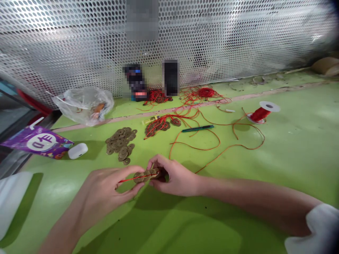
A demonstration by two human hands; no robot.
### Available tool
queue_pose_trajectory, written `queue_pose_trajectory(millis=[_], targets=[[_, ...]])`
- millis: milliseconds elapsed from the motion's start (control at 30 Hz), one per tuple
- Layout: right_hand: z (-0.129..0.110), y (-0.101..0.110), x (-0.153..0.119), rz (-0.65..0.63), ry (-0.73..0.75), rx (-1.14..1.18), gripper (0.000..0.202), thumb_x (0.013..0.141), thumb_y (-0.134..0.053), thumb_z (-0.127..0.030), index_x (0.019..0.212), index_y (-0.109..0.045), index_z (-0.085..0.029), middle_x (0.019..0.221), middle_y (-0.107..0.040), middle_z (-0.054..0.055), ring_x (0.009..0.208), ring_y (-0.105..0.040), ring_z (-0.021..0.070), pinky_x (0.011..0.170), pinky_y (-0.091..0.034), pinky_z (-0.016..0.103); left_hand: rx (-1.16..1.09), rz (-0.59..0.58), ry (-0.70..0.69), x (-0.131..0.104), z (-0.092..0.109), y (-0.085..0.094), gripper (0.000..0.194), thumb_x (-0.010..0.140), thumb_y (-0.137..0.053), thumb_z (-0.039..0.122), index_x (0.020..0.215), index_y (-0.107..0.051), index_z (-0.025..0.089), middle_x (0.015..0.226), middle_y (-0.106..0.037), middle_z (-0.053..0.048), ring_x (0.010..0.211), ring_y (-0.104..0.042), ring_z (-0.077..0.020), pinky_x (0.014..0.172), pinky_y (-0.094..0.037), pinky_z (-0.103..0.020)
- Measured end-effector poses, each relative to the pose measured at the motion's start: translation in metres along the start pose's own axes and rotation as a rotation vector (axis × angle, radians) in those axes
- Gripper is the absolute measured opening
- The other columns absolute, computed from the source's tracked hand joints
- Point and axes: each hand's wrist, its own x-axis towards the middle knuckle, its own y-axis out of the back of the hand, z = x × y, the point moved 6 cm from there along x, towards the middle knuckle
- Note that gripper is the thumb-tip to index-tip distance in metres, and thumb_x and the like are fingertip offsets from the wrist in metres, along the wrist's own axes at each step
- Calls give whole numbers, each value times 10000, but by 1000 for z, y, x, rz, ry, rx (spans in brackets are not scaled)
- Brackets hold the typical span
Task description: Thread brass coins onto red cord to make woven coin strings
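Note:
Between my two hands is a row of overlapping brass-coloured coins [146, 175] with a red cord running along it. My left hand [109, 187] pinches the row's left end between thumb and fingers, and a bit of cord reaches back into its palm. At the other end, my right hand [174, 176] grips the coins, its fingers hiding that end. Just beyond my hands lies a heap of loose holed coins [120, 141]. Coins tied on red cords [157, 127] rest farther back. Loose red cord [194, 148] loops across the green table near my right hand.
A spool of red cord [261, 113] stands at right, a green pen-like tool [197, 128] in the middle. Two phones [171, 77] lean on the perforated metal panel [212, 38]. At left are a plastic bag [84, 106], a purple packet [39, 141] and a white case [78, 151].

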Motion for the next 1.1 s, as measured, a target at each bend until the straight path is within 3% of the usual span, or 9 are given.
queue_pose_trajectory(millis=[100, 367, 633, 767, 1100], targets=[[1, 0, 0, 8, -8, -19, 261, 753, -603, -187, 975, -465, -201, 797, -576, -15, 651, -542, 106, 588, -424, 211, 12, 9, -30, 0, 0, -2, 174, 784, -581, 431, 898, -695, 367, 463, -557, 110, 380, -480, -121, 440, -347, -201], [3, -4, -1, -5, 20, -62, 281, 755, -576, -182, 991, -426, -211, 728, -548, -39, 573, -509, 94, 522, -404, 193, 55, -33, -90, 2, 7, -3, 215, 837, -536, 447, 899, -696, 317, 521, -606, 80, 422, -499, -119, 481, -354, -212], [5, 6, 0, 89, 45, -236, 260, 780, -647, -254, 957, -462, -206, 713, -606, -33, 563, -552, 102, 497, -384, 183, 8, -49, -23, 2, -7, -7, 191, 831, -556, 445, 894, -688, 322, 637, -677, 114, 482, -529, -88, 509, -354, -187], [8, 9, 0, 112, -1, -245, 288, 771, -697, -319, 925, -486, -197, 757, -656, 2, 621, -610, 128, 518, -411, 191, 32, -76, 3, 3, -9, -6, 225, 825, -552, 461, 904, -696, 307, 583, -645, 99, 469, -516, -96, 504, -356, -185], [6, 11, -2, 139, 47, -300, 287, 747, -735, -292, 916, -531, -182, 717, -662, -7, 578, -597, 108, 503, -403, 175, 42, -71, -98, 3, -15, -17, 268, 827, -546, 468, 964, -697, 295, 617, -673, 49, 431, -527, -122, 464, -356, -214]])
